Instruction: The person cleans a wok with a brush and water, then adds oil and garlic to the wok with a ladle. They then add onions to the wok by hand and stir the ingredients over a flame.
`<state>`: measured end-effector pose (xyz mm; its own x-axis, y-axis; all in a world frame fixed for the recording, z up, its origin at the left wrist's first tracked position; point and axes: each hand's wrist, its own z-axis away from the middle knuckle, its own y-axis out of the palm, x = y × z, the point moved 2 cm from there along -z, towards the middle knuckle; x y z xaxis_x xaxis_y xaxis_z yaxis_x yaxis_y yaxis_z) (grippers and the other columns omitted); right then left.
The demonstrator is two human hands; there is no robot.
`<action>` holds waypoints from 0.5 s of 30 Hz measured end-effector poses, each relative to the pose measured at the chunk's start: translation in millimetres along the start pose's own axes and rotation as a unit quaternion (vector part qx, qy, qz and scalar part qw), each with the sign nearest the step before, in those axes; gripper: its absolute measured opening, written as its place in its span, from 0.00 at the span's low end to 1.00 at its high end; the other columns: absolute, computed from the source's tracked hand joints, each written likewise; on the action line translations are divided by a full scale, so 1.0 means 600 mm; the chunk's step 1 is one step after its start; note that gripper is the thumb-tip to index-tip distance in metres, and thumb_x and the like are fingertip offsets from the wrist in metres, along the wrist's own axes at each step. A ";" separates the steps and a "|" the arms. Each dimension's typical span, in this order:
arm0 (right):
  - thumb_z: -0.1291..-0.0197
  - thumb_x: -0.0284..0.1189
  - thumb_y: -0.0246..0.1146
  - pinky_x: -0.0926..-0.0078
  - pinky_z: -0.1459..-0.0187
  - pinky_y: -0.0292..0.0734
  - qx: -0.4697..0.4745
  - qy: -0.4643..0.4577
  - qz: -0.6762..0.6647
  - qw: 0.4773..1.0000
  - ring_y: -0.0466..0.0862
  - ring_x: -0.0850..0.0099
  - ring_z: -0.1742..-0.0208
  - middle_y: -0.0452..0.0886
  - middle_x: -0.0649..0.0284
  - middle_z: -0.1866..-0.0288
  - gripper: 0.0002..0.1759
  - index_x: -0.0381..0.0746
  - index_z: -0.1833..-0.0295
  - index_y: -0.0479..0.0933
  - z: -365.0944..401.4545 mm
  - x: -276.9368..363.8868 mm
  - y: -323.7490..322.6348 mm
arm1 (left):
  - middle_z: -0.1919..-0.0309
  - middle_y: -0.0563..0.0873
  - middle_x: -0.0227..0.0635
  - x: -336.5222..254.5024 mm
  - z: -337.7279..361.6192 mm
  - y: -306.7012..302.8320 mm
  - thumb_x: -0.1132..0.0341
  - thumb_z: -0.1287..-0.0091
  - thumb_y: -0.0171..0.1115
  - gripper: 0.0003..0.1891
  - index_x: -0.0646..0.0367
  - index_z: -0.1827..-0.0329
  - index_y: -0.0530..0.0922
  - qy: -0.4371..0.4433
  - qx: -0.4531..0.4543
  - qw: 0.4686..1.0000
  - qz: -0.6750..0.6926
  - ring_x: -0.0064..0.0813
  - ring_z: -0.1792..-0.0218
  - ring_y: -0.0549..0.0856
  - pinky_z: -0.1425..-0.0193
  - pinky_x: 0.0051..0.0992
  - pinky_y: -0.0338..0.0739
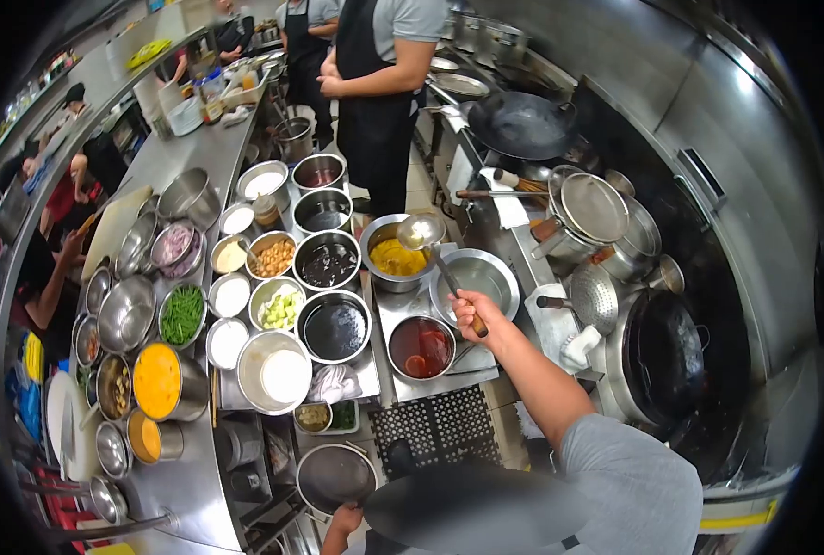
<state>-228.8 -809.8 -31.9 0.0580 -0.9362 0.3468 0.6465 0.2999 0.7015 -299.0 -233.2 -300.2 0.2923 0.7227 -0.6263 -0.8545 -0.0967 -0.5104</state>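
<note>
My right hand (478, 314) is closed around the wooden handle of a metal ladle (444, 268). The ladle's bowl is raised at the rim of a metal pot of yellow liquid (395, 257). Below my right forearm sit a metal basin of cloudy liquid (495, 283) and a pot of red sauce (420, 347) with round slices in it. Low in view, my left hand (345, 519) is closed at the edge of a round, metal-rimmed vessel with a grey-brown inside (335, 478); whether it is a pan or a sieve I cannot make out.
Pots of dark sauce (334, 326) and tubs of ingredients crowd the left counter (185, 481). On the right are woks (523, 122), strainers (595, 208) and a perforated skimmer (595, 294). A person in a black apron (375, 139) stands ahead. A perforated mat (435, 425) covers the floor.
</note>
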 end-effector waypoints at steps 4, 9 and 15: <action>0.32 0.34 0.53 0.89 0.87 0.62 0.086 0.026 -0.125 0.988 0.65 0.88 0.88 0.68 0.74 0.80 0.10 0.37 0.56 0.68 0.040 0.001 -0.019 | 0.52 0.83 0.53 -0.137 -0.022 -0.089 0.54 0.43 0.63 0.24 0.66 0.51 0.80 -0.079 -0.007 0.995 0.057 0.48 0.48 0.81 0.42 0.33 0.74; 0.31 0.34 0.53 0.89 0.87 0.63 0.153 0.017 -0.242 0.958 0.65 0.87 0.87 0.67 0.73 0.78 0.17 0.32 0.46 0.68 0.202 0.009 -0.052 | 0.55 0.84 0.51 -0.194 -0.104 -0.067 0.54 0.44 0.62 0.23 0.64 0.52 0.80 -0.034 -0.050 0.997 0.048 0.48 0.50 0.82 0.45 0.35 0.75; 0.31 0.34 0.51 0.88 0.88 0.61 0.157 -0.063 -0.253 0.953 0.65 0.87 0.86 0.67 0.73 0.76 0.18 0.37 0.41 0.67 0.538 -0.033 -0.175 | 0.56 0.85 0.48 -0.411 -0.174 0.001 0.58 0.43 0.66 0.24 0.63 0.47 0.78 0.061 0.052 0.997 0.002 0.41 0.51 0.84 0.45 0.33 0.75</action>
<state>-543.2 -763.6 88.6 -0.3047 -0.9521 -0.0272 0.3067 -0.1251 0.9436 -326.6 -482.8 -207.7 0.3337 0.6338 -0.6978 -0.8934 -0.0236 -0.4486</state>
